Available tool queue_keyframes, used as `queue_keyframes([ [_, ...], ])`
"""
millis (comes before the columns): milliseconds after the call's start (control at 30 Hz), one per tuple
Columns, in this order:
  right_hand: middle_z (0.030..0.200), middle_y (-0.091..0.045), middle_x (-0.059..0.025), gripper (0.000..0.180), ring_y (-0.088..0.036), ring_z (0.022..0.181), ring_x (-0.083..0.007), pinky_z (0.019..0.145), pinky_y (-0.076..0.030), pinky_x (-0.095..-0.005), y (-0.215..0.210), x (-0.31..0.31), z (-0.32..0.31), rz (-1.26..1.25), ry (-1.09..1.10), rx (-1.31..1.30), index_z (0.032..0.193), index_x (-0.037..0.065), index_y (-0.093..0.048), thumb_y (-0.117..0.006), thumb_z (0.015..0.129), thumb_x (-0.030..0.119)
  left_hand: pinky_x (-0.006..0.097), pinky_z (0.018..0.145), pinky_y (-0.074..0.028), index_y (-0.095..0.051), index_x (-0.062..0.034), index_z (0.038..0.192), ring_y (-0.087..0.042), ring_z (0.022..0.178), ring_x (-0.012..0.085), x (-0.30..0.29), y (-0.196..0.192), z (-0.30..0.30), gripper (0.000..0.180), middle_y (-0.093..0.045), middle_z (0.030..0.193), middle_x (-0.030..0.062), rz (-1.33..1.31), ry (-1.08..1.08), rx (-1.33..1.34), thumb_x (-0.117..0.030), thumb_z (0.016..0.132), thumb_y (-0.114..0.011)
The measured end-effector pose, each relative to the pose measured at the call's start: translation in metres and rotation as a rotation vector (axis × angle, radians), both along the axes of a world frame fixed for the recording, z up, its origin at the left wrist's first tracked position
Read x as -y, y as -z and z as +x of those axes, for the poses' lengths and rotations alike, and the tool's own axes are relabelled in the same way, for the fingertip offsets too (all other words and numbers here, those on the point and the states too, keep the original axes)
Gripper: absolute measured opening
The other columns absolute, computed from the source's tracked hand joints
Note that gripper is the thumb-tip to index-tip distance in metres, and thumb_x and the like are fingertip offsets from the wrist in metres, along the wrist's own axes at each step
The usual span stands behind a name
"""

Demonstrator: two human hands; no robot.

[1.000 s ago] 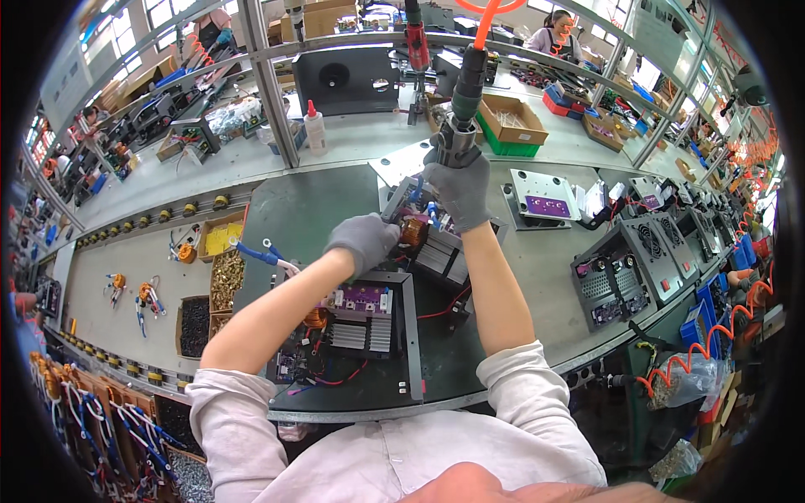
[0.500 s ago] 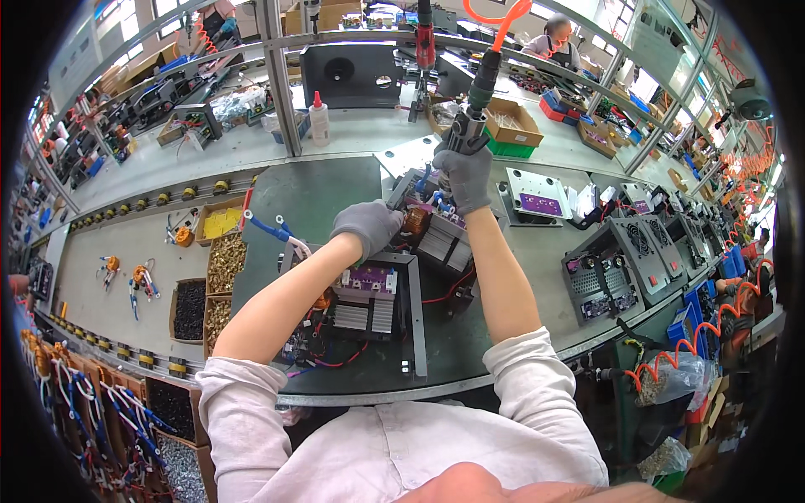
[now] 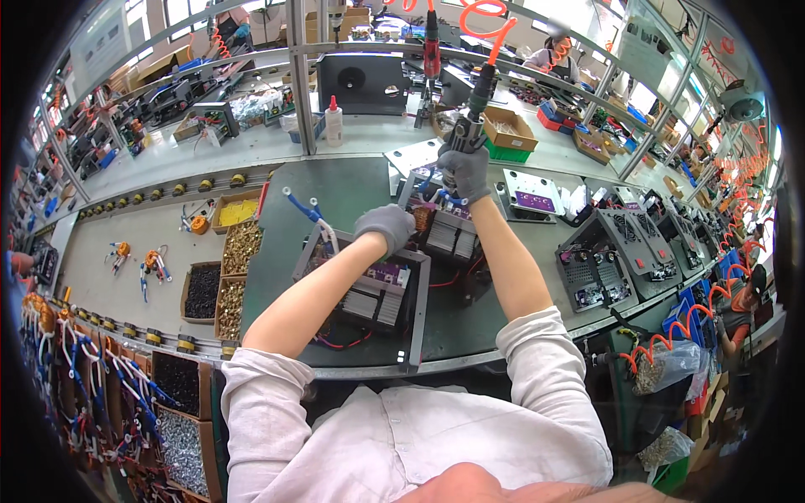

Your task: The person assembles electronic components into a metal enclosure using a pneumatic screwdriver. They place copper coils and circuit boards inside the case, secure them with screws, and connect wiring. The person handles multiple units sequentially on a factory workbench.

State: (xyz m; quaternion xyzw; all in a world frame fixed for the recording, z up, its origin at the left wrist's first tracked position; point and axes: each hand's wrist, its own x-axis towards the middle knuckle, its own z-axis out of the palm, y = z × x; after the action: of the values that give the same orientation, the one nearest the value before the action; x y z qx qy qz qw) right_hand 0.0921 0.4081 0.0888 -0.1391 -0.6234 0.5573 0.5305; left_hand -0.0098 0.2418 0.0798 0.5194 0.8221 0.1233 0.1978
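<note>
My right hand (image 3: 464,172), in a grey glove, is wrapped round a pneumatic screwdriver (image 3: 466,132) with an orange coiled hose. The tool stands upright over an open metal chassis (image 3: 453,239) holding a purple circuit board and finned heat sinks; its tip is hidden behind my hand. My left hand (image 3: 387,226), also gloved, is closed at the left side of this chassis beside a copper coil; what its fingers hold is hidden. Below my left forearm sits a second chassis (image 3: 422,306) with a similar board and heat sink. Blue-ended cables (image 3: 303,208) rise from its left side.
Boxes of brass fasteners (image 3: 241,247) and black parts (image 3: 201,292) stand left of the dark mat (image 3: 293,176). A glue bottle (image 3: 334,124) stands on the back shelf. More chassis units (image 3: 591,268) line the right side. A red hanging screwdriver (image 3: 432,57) is ahead.
The view has shifted slightly, moving the bench rightward in the picture. The blue-ended cables have swung up and right. Both hands stay at the far chassis, the right still gripping the screwdriver.
</note>
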Motion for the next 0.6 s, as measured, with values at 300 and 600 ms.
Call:
queue_keyframes([
  [300, 0.078, -0.067, -0.0015, 0.015, -0.062, 0.067, -0.0126, 0.056, -0.048, -0.0254, 0.043, -0.101, 0.016, -0.179, -0.243, -0.326, 0.088, 0.004, -0.067, -0.068, 0.076, 0.013, 0.040, 0.086, -0.049, -0.064, -0.0009, 0.107, -0.064, 0.102, 0.0370, 0.066, -0.044, 0.010, 0.049, -0.068, 0.106, 0.0217, 0.499, -0.010, 0.276, -0.046, 0.095, -0.052],
  [600, 0.091, -0.058, -0.0090, 0.051, -0.053, 0.059, -0.0150, 0.047, -0.044, -0.0281, 0.013, 0.096, 0.149, 0.050, -0.169, -0.151, 0.126, 0.006, -0.051, -0.066, 0.078, 0.002, 0.030, 0.065, -0.058, -0.061, -0.0050, 0.096, -0.065, 0.073, 0.0169, 0.298, 0.036, -0.194, 0.008, -0.064, 0.086, 0.0059, 1.684, -0.727, 1.386, -0.011, 0.093, -0.056],
])
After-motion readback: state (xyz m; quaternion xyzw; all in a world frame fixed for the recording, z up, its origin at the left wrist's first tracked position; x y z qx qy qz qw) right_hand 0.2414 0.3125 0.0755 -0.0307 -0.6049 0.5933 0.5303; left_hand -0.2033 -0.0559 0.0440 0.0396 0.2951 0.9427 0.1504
